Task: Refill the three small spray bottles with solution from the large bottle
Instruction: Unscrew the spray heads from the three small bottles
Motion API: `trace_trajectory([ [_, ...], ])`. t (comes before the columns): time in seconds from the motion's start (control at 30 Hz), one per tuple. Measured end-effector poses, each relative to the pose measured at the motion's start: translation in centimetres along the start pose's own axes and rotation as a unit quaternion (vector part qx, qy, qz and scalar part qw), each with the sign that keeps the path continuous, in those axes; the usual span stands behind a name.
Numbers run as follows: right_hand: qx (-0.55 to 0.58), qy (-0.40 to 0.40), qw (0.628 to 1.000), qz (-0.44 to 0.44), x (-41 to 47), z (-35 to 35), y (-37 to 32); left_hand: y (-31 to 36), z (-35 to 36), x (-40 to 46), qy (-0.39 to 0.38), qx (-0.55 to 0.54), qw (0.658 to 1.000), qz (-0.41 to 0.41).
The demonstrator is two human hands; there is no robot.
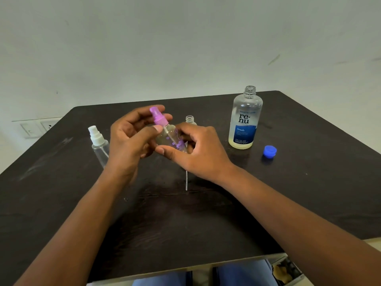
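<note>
My right hand (pixel 193 149) grips a small clear spray bottle with purple print (pixel 170 139), held tilted above the dark table (pixel 206 213). My left hand (pixel 132 137) pinches its purple spray head (pixel 157 117), which sits on the bottle's neck. At the left a second small bottle with a white spray head (pixel 98 142) stands on the table. Behind my right hand a third small bottle (pixel 189 119) stands without a top; a thin white dip tube (pixel 186 180) pokes out beneath my right hand. The large uncapped bottle (pixel 245 118) stands at the right with yellowish liquid low in it.
A blue cap (pixel 269 151) lies on the table to the right of the large bottle. The table's back edge meets a pale wall. A wall socket plate (pixel 37 126) sits at the left, below table height.
</note>
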State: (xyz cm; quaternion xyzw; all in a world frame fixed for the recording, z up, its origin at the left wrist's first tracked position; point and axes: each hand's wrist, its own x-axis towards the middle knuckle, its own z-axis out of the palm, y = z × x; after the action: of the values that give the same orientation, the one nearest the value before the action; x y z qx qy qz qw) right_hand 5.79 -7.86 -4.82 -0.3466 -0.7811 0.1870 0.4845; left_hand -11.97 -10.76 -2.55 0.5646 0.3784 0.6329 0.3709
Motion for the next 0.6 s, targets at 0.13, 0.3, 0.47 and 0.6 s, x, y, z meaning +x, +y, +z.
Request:
trace_trajectory([
  [0.13, -0.007, 0.006, 1.0, 0.004, 0.09, -0.01, -0.03, -0.28, -0.05, 0.14, 0.034, 0.014, 0.999, 0.014],
  [0.3, -0.018, 0.007, 1.0, -0.003, 0.09, -0.05, -0.07, -0.2, -0.13, 0.22, 0.021, -0.007, 1.0, 0.015],
  [0.47, -0.015, 0.009, 1.0, -0.005, 0.08, -0.05, -0.01, 0.03, -0.33, 0.29, 0.007, -0.009, 1.0, 0.003],
  [0.6, -0.013, 0.008, 1.0, -0.006, 0.07, -0.1, -0.01, -0.09, -0.14, 0.17, 0.025, 0.003, 1.0, 0.013],
])
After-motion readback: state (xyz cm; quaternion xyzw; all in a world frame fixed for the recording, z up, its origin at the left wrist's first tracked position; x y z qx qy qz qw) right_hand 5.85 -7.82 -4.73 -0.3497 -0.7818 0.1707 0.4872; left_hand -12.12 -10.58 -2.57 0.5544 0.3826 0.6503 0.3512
